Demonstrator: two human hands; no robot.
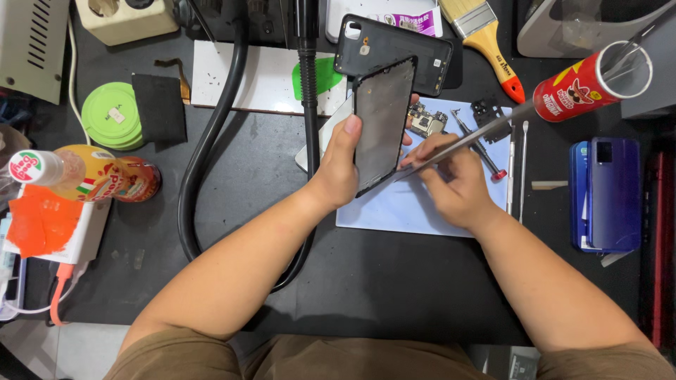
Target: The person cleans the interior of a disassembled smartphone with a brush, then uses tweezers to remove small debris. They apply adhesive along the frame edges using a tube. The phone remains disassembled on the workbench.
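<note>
My left hand (pixel 339 163) grips a black phone frame (pixel 382 119) by its left edge and holds it tilted upright over a pale blue mat (pixel 412 207). My right hand (pixel 454 184) holds long metal tweezers (pixel 470 138), with their tips touching the frame's lower right edge. A small circuit board (pixel 427 121) lies on the mat just behind the frame. A dark phone back cover (pixel 394 48) rests beyond the frame.
A screwdriver (pixel 481 148) and thin metal tools (pixel 516 165) lie on the mat's right side. A blue phone (pixel 609 193) sits at right, a red tube can (pixel 588 83) above it. A black hose (pixel 211 141), green tape roll (pixel 111 116), bottle (pixel 91 176) and paintbrush (pixel 486 35) stand around.
</note>
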